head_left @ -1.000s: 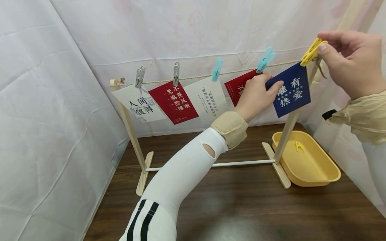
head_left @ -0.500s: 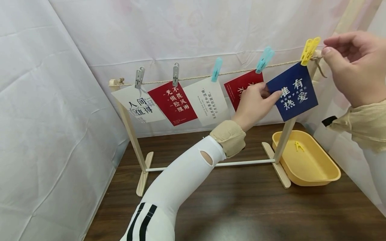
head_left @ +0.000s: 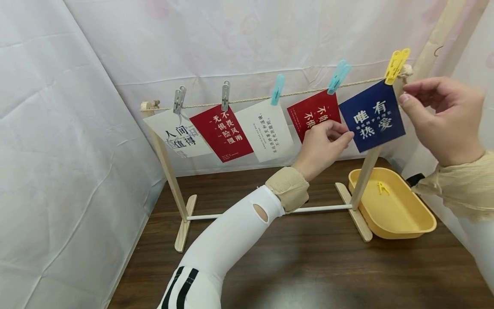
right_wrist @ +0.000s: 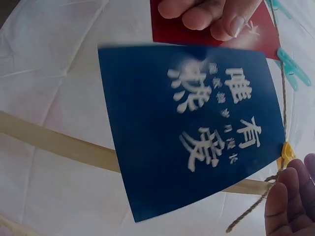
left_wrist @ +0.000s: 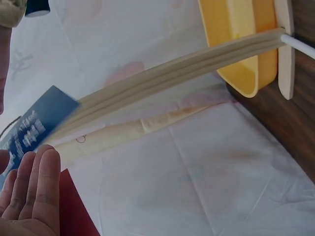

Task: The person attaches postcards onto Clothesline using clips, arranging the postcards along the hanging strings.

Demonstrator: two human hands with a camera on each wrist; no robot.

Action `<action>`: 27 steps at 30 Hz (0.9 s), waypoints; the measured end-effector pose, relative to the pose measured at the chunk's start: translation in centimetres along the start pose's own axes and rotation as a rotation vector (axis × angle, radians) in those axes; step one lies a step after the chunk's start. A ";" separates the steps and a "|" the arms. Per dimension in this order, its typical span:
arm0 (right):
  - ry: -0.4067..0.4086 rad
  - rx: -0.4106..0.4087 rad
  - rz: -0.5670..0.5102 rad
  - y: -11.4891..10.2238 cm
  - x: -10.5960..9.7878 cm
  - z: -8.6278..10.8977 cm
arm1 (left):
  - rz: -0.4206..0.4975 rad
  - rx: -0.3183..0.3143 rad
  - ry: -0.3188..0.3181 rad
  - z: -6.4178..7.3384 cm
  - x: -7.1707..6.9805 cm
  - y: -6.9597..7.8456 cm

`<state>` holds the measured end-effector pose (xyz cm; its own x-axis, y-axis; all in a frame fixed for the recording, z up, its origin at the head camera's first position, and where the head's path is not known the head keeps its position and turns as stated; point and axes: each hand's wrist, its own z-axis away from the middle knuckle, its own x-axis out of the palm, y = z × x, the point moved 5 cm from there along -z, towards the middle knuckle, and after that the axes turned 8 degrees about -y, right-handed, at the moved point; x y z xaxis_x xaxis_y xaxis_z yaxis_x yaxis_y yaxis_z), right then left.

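A dark blue card (head_left: 372, 118) with white lettering hangs tilted from the rope (head_left: 247, 101) by a yellow clothespin (head_left: 396, 66) at the line's right end. Just off its lower left edge is my left hand (head_left: 322, 148), fingers relaxed, holding nothing, overlapping a red card (head_left: 308, 105) under a light blue clothespin (head_left: 339, 77). My right hand (head_left: 444, 118) is beside the blue card's right edge, thumb and forefinger apart with nothing between them. In the right wrist view, the blue card (right_wrist: 182, 123) hangs between the fingers of both hands.
Farther left hang a white card (head_left: 264, 131), another red card (head_left: 221, 133) and a second white card (head_left: 177, 133), each clipped. A wooden frame (head_left: 362, 180) carries the rope. A yellow tray (head_left: 413, 231) with a yellow clothespin (head_left: 382, 187) stands behind its right foot. Cloth surrounds the table.
My right hand has let go of the yellow clothespin and moved down beside the blue card. My left hand has released the card and drawn back down and left.
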<state>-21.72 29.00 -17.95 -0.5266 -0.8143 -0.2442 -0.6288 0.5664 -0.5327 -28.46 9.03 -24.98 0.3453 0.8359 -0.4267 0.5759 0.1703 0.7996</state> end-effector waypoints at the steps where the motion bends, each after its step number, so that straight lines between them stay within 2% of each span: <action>1: -0.003 -0.001 -0.001 0.1 0.0 0.3 | -0.004 0.005 0.004 0.1 0.0 -0.1; 9: -0.053 -0.014 -0.043 1.2 0.8 2.7 | -0.030 0.025 0.006 1.3 0.0 -1.0; 14: -0.075 -0.033 -0.086 1.5 1.5 3.9 | -0.010 0.020 -0.007 2.4 0.0 -1.7; 21: -0.114 -0.039 -0.057 2.1 2.3 5.5 | 0.014 -0.018 -0.012 4.4 -0.3 -3.2; 27: -0.148 -0.072 0.000 2.4 3.0 6.8 | -0.009 -0.034 -0.007 6.0 -0.5 -4.4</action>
<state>-20.97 27.06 -25.47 -0.4396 -0.8212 -0.3637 -0.6714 0.5695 -0.4743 -26.74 4.68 -30.84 0.3456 0.8304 -0.4370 0.5538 0.1954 0.8094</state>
